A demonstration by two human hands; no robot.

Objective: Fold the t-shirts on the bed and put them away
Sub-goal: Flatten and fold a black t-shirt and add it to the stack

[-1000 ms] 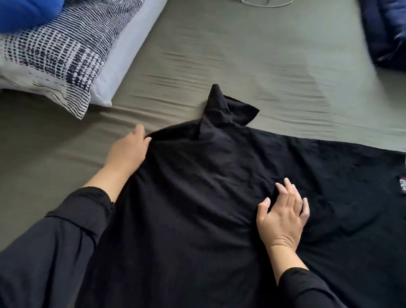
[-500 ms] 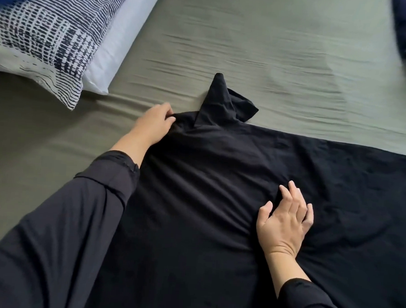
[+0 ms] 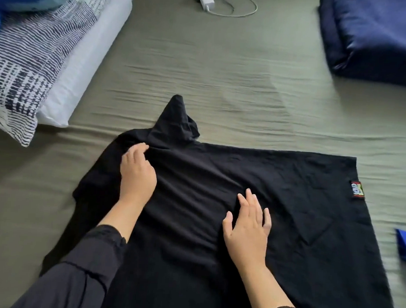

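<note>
Olive-green sheets covered the bed [image 3: 224, 68], creased in long ripples; a black t-shirt [image 3: 254, 179] lay spread across its near half, one sleeve [image 3: 175, 120] bunched and pointing away from the person; a small coloured label [image 3: 358, 189] sat at the shirt's right edge. The left hand [image 3: 137, 172] rested on the shirt's upper left part, its fingers [image 3: 139, 148] loosely curled against a fold of cloth, though whether they pinched it could not be told; the right hand [image 3: 246, 228] lay flat on the middle of the shirt, fingers straight and slightly spread. A patterned pillow [image 3: 26, 64] lay at the far left, a dark blue cushion [image 3: 374, 35] at the far right, a white charger [image 3: 207, 0] with its cable at the top; a scrap of blue cloth [image 3: 404, 246] showed at the right edge.
</note>
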